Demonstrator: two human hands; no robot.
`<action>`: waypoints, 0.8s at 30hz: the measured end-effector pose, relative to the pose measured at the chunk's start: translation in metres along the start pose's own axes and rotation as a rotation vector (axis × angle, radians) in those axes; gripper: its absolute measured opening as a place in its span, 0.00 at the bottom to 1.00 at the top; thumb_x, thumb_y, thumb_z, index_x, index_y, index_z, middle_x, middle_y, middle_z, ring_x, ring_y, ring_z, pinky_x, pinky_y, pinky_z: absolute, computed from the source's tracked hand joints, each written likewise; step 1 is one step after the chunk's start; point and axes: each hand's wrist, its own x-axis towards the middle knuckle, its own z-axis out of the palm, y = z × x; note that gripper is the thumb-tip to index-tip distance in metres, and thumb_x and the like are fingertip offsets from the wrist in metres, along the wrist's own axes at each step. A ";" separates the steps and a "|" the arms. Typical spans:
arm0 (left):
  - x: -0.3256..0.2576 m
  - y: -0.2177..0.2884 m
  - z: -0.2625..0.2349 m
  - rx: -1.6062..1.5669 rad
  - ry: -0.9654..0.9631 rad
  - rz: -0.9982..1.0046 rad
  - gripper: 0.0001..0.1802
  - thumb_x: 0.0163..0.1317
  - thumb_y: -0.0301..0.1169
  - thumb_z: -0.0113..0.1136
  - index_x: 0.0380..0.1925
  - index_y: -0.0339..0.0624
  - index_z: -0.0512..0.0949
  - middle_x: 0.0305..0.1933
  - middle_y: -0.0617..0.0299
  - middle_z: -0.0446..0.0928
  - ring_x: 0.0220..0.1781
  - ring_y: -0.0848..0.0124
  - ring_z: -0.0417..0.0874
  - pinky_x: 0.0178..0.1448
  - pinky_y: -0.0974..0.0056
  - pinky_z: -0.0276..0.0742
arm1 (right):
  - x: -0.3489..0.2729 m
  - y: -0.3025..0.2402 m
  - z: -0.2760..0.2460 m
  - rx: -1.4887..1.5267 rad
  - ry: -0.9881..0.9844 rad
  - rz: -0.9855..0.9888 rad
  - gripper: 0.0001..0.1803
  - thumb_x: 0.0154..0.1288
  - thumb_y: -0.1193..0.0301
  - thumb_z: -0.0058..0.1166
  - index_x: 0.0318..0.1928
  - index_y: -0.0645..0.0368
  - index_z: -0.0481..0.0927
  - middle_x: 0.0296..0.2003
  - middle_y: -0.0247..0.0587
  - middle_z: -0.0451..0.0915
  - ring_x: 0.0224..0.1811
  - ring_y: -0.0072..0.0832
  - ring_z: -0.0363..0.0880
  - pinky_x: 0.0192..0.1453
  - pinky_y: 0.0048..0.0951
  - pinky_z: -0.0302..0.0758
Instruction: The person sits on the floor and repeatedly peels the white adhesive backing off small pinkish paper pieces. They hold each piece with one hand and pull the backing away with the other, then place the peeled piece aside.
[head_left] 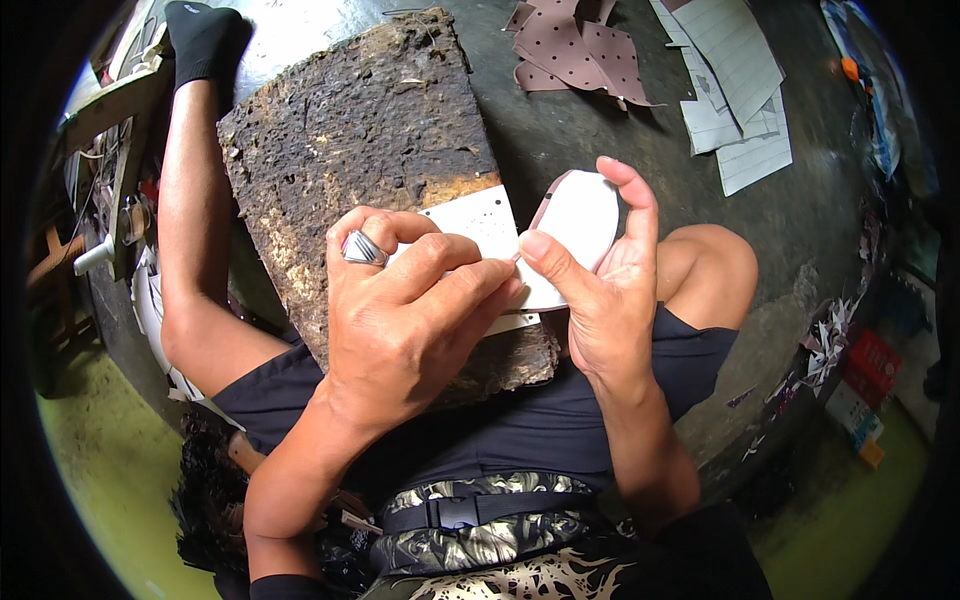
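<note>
White card was what I had in both hands: my right hand [600, 290] stood upright over my lap, wrist bent back, its grip pinching a rounded white piece [575, 225] with a thin dark edge between thumb and forefinger. My left hand [400, 320], with a ring [364, 249] on one finger, came across from the left, palm down, its fingers [470, 285] pressed together and meeting the right thumb at the lower edge of that piece. I could not tell whether the left grip held anything of its own. Under the left hand lay a flat white sheet with small holes [480, 222], resting on a rough, pitted brown board [350, 130] that leaned across my knees. Beyond the board, on the dark floor [600, 140], lay dotted brown cut pieces [580, 50] and a loose pile of lined white paper patterns [735, 90], well apart from my hands.
</note>
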 end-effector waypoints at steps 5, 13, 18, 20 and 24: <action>0.001 -0.002 -0.006 -0.004 -0.046 0.008 0.13 0.60 0.35 0.87 0.44 0.55 0.95 0.42 0.75 0.85 0.48 0.65 0.86 0.63 0.47 0.70 | 0.007 -0.005 -0.007 -0.083 -0.047 0.009 0.48 0.72 0.86 0.77 0.83 0.56 0.62 0.53 0.39 0.86 0.54 0.23 0.88 0.60 0.28 0.88; 0.006 0.001 -0.009 0.022 -0.061 0.039 0.17 0.53 0.34 0.91 0.43 0.53 0.96 0.42 0.72 0.86 0.48 0.65 0.86 0.60 0.50 0.73 | 0.015 -0.013 -0.011 -0.160 -0.102 0.038 0.49 0.71 0.86 0.78 0.83 0.55 0.62 0.49 0.40 0.90 0.49 0.23 0.91 0.55 0.28 0.90; 0.006 0.000 -0.013 0.038 -0.088 0.052 0.18 0.50 0.33 0.93 0.42 0.51 0.97 0.42 0.70 0.87 0.48 0.64 0.87 0.59 0.51 0.75 | 0.022 -0.010 -0.017 -0.208 -0.132 0.038 0.48 0.71 0.85 0.78 0.83 0.55 0.63 0.48 0.40 0.91 0.49 0.23 0.92 0.55 0.29 0.91; 0.005 -0.001 -0.012 0.032 -0.091 0.051 0.18 0.51 0.33 0.93 0.42 0.51 0.97 0.42 0.70 0.87 0.48 0.64 0.87 0.59 0.51 0.75 | 0.025 -0.009 -0.020 -0.203 -0.157 0.027 0.48 0.73 0.85 0.77 0.84 0.54 0.62 0.50 0.43 0.91 0.50 0.26 0.93 0.56 0.30 0.91; 0.002 -0.002 -0.006 0.009 -0.044 0.036 0.13 0.60 0.36 0.87 0.44 0.56 0.95 0.42 0.75 0.85 0.48 0.66 0.85 0.63 0.46 0.70 | 0.017 -0.006 -0.018 0.145 0.014 0.097 0.48 0.77 0.85 0.73 0.86 0.54 0.57 0.53 0.51 0.92 0.53 0.31 0.94 0.59 0.34 0.92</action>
